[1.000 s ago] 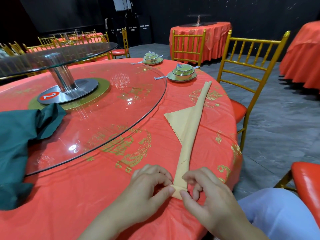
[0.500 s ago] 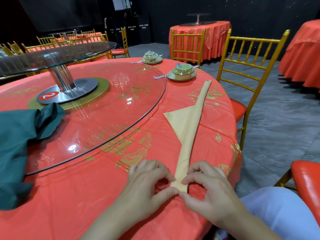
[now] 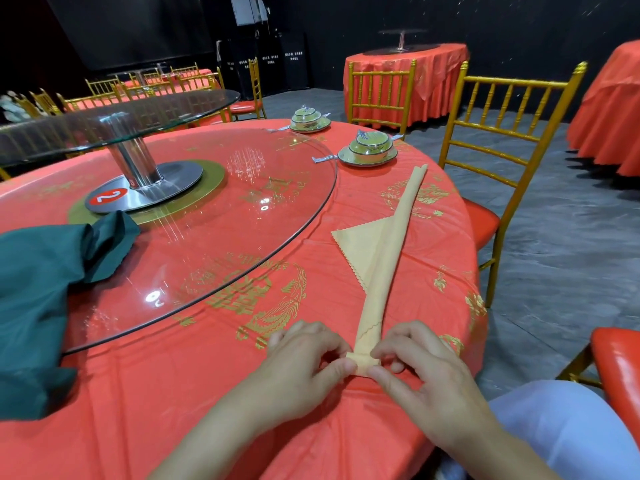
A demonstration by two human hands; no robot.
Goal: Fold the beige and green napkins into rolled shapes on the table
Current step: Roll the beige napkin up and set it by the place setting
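Centrally, the beige napkin [image 3: 382,258] lies as a long narrow roll on the red-clothed surface [image 3: 207,382], running from the near edge away toward the far right, with one triangular flap spread flat to its left. Left hand [image 3: 304,362] and right hand [image 3: 419,368] meet at the near end of the roll: thumb and fingertips of each pinch the small turned-over fold there, one hand on either side, both grasping the cloth. Green napkin [image 3: 38,299]: a loose, unfolded heap at the left, partly on the glass turntable [image 3: 214,216] and partly hanging onto the cloth, well apart from the hands. Far side: two covered bowls on saucers [image 3: 367,150], the nearer one just beyond the roll's tip. Gold chair [image 3: 502,140] beside the surface at right.
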